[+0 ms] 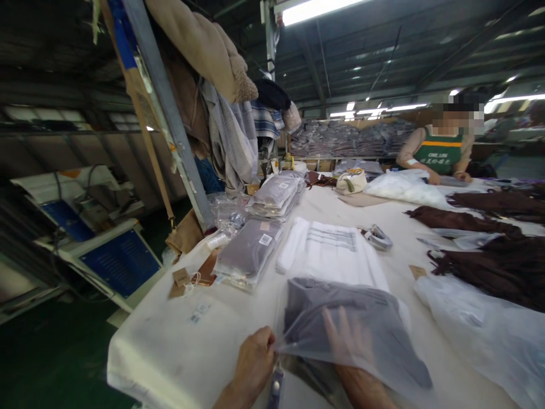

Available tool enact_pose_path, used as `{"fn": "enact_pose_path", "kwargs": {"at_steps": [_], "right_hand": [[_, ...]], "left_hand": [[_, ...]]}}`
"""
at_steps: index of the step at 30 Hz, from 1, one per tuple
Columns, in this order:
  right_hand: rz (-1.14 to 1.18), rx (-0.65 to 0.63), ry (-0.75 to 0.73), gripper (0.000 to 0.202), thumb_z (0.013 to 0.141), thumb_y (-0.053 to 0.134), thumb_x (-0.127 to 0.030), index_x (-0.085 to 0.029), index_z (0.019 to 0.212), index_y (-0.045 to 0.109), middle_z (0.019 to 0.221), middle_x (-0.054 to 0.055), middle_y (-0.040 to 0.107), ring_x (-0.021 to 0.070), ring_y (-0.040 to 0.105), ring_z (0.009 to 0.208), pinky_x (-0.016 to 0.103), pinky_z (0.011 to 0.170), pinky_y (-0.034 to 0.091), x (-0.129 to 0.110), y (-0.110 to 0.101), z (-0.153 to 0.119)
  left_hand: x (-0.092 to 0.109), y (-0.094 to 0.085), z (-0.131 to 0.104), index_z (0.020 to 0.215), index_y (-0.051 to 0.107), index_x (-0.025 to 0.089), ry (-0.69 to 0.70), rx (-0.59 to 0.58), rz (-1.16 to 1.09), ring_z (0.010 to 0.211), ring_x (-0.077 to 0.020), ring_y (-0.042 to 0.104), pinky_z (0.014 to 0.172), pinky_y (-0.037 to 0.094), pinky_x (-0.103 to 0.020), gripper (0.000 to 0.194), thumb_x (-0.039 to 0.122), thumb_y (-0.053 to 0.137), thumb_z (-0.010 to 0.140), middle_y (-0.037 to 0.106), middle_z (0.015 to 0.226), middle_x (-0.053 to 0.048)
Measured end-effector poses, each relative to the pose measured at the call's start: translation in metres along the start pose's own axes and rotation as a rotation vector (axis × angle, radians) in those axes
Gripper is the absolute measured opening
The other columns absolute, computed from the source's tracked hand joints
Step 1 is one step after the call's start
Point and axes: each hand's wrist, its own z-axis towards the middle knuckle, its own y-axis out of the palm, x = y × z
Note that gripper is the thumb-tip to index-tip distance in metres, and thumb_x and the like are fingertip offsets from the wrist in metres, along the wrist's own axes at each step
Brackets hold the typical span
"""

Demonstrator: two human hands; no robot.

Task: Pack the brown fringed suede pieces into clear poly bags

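A dark grey folded fabric item lies inside a clear plastic bag (395, 346) at the front of the table. My left hand (252, 359) is closed in a pinch on the left edge of the bag's opening. Through the film shows my right hand (351, 338), inside the bag, fingers spread and flat against the grey fabric (317, 292). A dark strap with a metal snap (276, 386) hangs out of the opening, just right of my left hand. Beyond the bag lies a stack of white plastic bags (327, 250) with printed lines, partly covered by it.
Packed grey items with barcode labels (249, 253) form piles on the left, beside brown tags (181, 281). Dark brown fabric items (498, 267) and loose plastic bags (481, 324) lie right. A metal post (170, 113) rises left. Across the table stands a person in a green apron (438, 150).
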Motion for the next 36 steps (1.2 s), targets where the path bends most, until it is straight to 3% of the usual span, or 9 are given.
{"fn": "enact_pose_path", "kwargs": {"at_steps": [4,9,13,15,18,21,25,31,36], "right_hand": [[0.021,-0.053,0.040,0.045,0.077,0.049,-0.003,-0.023,0.115,0.061,0.114,0.019,0.063,0.0404,0.062,0.093,0.057,0.071,0.048,0.003,0.000,0.003],[0.062,-0.067,0.035,0.044,0.077,0.047,-0.004,-0.020,0.115,0.062,0.112,0.022,0.062,0.0440,0.059,0.095,0.059,0.070,0.046,0.001,0.007,0.006],[0.059,-0.038,0.026,0.043,0.078,0.043,-0.006,-0.020,0.114,0.061,0.108,0.020,0.064,0.0400,0.061,0.090,0.054,0.067,0.047,0.004,0.014,0.006],[0.105,0.055,-0.047,0.044,0.078,0.040,-0.005,-0.020,0.115,0.059,0.107,0.018,0.065,0.0370,0.059,0.096,0.053,0.074,0.047,0.006,0.009,0.005],[0.310,0.145,-0.328,0.050,0.081,0.037,-0.006,-0.021,0.127,0.049,0.120,0.012,0.061,0.0302,0.052,0.113,0.051,0.089,0.043,0.008,-0.016,0.008],[0.565,-0.025,-0.552,0.053,0.084,0.038,-0.010,-0.023,0.135,0.039,0.130,0.005,0.055,0.0225,0.046,0.121,0.042,0.097,0.042,0.008,-0.051,0.018],[0.843,-0.316,-0.543,0.049,0.088,0.038,-0.013,-0.024,0.136,0.039,0.124,0.005,0.059,0.0174,0.053,0.114,0.034,0.096,0.043,0.004,-0.080,0.032],[0.969,-0.392,-0.463,0.050,0.086,0.039,-0.013,-0.023,0.135,0.040,0.130,0.010,0.054,0.0248,0.047,0.121,0.046,0.102,0.036,-0.007,-0.080,0.030],[1.030,-0.572,-0.387,0.051,0.086,0.036,-0.009,-0.024,0.134,0.041,0.128,0.007,0.056,0.0227,0.049,0.118,0.043,0.100,0.039,-0.006,-0.077,0.032]], "left_hand": [[0.006,0.000,-0.003,0.061,0.051,0.019,-0.012,-0.035,-0.035,0.063,-0.0133,0.052,0.061,0.031,-0.023,0.018,0.001,0.046,0.060,0.053,0.059,0.004],[0.008,-0.006,-0.008,0.052,0.044,0.019,-0.019,-0.097,-0.144,0.058,-0.0117,0.049,0.054,0.030,-0.021,0.018,0.003,0.050,0.059,0.047,0.052,0.006],[0.006,-0.009,-0.007,0.059,0.049,0.020,-0.047,-0.028,-0.229,0.058,-0.0120,0.050,0.056,0.033,-0.022,0.012,0.009,0.050,0.066,0.048,0.055,0.006],[0.005,-0.008,-0.006,0.061,0.050,0.020,-0.054,0.010,-0.266,0.058,-0.0127,0.050,0.057,0.035,-0.023,0.011,0.015,0.048,0.072,0.050,0.055,0.005],[0.003,-0.002,-0.005,0.058,0.046,0.020,-0.069,0.036,-0.330,0.059,-0.0129,0.050,0.058,0.036,-0.023,0.017,0.020,0.046,0.075,0.048,0.055,0.004],[0.004,0.004,-0.002,0.062,0.043,0.021,-0.117,0.005,-0.441,0.059,-0.0126,0.054,0.053,0.039,-0.022,0.018,0.027,0.040,0.079,0.049,0.058,0.004],[0.005,0.009,0.002,0.076,0.041,0.022,-0.222,-0.115,-0.609,0.041,-0.0131,0.054,0.037,0.033,-0.021,0.032,0.052,0.032,0.083,0.052,0.055,0.005],[0.010,0.009,-0.003,0.084,0.047,0.018,-0.254,-0.180,-0.769,0.032,-0.0078,0.039,0.033,0.022,-0.020,0.069,0.083,0.032,0.066,0.051,0.048,0.004],[0.013,0.002,-0.003,0.084,0.052,0.014,-0.347,-0.347,-0.831,0.027,-0.0070,0.031,0.032,0.018,-0.020,0.084,0.089,0.023,0.061,0.054,0.042,-0.002]]}}
